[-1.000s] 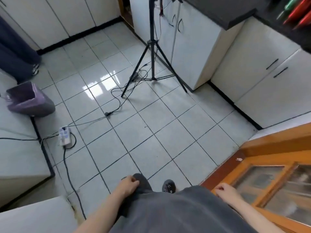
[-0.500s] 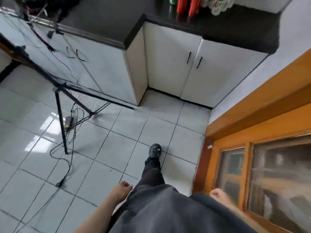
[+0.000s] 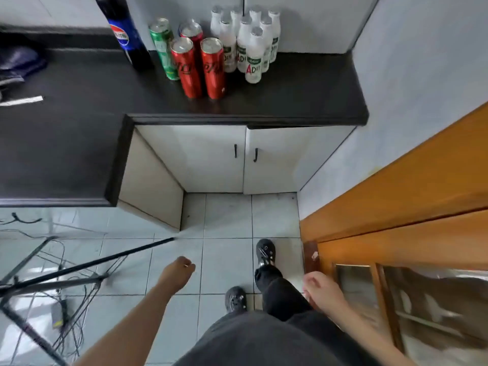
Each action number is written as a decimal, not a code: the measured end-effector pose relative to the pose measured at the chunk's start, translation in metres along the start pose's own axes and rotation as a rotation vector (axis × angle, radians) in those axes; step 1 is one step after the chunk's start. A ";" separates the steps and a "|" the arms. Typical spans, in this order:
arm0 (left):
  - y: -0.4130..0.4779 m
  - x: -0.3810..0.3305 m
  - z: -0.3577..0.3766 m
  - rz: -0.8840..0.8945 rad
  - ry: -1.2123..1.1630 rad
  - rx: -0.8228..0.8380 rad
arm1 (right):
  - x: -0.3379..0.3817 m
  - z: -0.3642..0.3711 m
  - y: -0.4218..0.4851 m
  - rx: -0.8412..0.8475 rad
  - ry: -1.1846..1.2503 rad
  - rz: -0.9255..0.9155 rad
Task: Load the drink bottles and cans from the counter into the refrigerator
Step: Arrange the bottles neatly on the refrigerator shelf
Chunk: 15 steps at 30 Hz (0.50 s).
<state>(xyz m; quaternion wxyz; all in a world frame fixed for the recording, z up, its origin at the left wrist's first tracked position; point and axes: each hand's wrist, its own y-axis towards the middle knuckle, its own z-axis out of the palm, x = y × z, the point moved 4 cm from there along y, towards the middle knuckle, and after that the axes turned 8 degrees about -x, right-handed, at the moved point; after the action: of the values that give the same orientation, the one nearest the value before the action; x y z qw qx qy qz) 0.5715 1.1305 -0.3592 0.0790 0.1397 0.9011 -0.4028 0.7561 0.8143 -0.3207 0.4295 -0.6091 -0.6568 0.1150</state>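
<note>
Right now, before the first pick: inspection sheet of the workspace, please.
Surface: black counter, with the drinks grouped at its back by the wall.
Job's things: Pepsi bottle, green can, three red cans, a cluster of white bottles; all upright, none held.
Clutter: dark blue cloth and white strip on the counter's left part.
Grippers: left hand and right hand low, loosely curled, holding nothing.
Cables: loose cables and tripod legs on the floor at left.
Surroundings: white cabinet doors shut; wooden door at right; refrigerator not in view.
</note>
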 end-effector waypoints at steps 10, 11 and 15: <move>0.061 -0.106 -0.017 -0.054 -0.042 0.151 | 0.132 -0.079 0.161 -0.011 -0.049 -0.094; 0.068 -0.116 -0.026 -0.066 -0.067 0.136 | 0.157 -0.087 0.175 -0.037 -0.034 -0.127; 0.109 -0.166 -0.082 -0.096 -0.226 -0.095 | 0.260 -0.100 0.223 0.033 -0.019 -0.320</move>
<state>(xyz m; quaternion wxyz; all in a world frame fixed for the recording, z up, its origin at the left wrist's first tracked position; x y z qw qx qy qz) 0.7608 1.2301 -0.3390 0.1672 0.0462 0.9101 -0.3763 1.0117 1.0626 -0.3010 0.4461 -0.4884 -0.7474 0.0614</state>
